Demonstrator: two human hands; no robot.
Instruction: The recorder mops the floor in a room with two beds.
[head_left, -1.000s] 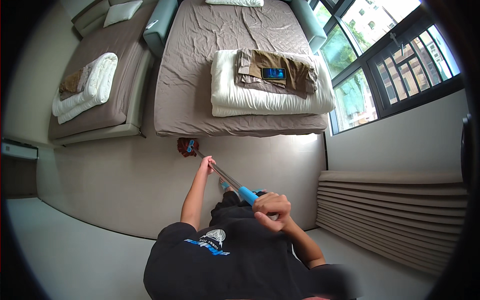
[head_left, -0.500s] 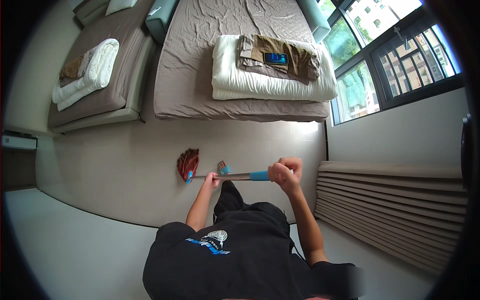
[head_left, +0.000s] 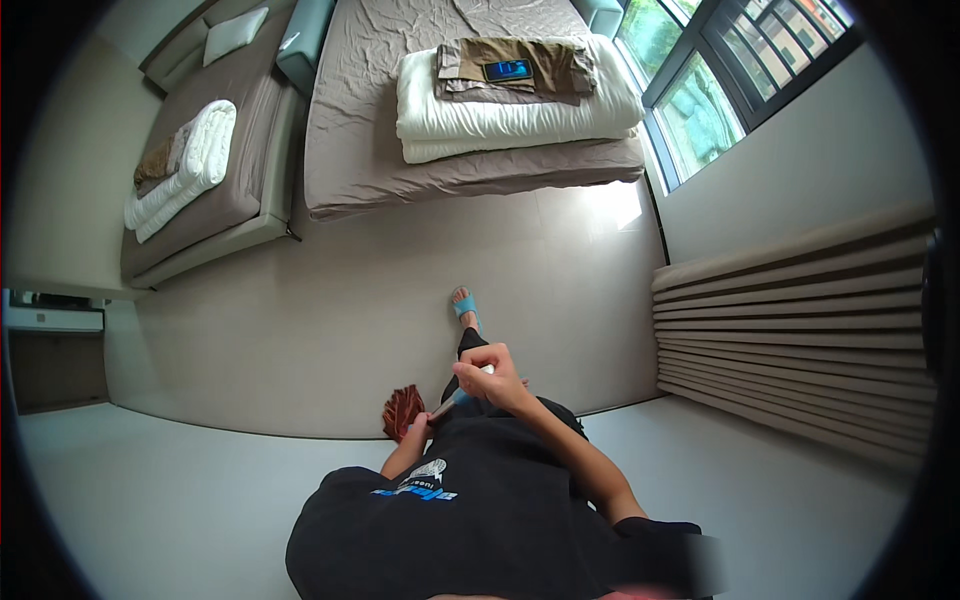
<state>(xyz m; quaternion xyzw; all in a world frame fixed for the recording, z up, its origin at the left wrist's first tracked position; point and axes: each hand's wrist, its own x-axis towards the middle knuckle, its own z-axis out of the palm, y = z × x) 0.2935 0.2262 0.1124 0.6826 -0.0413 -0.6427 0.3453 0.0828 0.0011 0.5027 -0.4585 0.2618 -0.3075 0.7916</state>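
A mop slants in front of my body, its pole (head_left: 446,407) grey with a blue grip section. My right hand (head_left: 492,376) is wrapped round the upper end of the pole, where a pale tip shows by the thumb. Lower down, close to my shirt, my left hand (head_left: 415,432) closes on the pole; its fingers are partly hidden. The dark red mop head (head_left: 403,410) lies on the floor (head_left: 280,330) beside my left hand, near the wall's base.
Ahead stands a bed (head_left: 350,175) with a folded white quilt (head_left: 520,120), brown cloths and a phone (head_left: 508,70) on it. A second bed (head_left: 250,190) is at the left. Windows (head_left: 695,130) and a gathered beige curtain (head_left: 790,330) line the right. One foot wears a blue slipper (head_left: 466,303).
Both hands have drawn the mop nearer to my body, the right hand moving left and down in view. The mop head has shifted back toward the wall, and the pole is more tilted.
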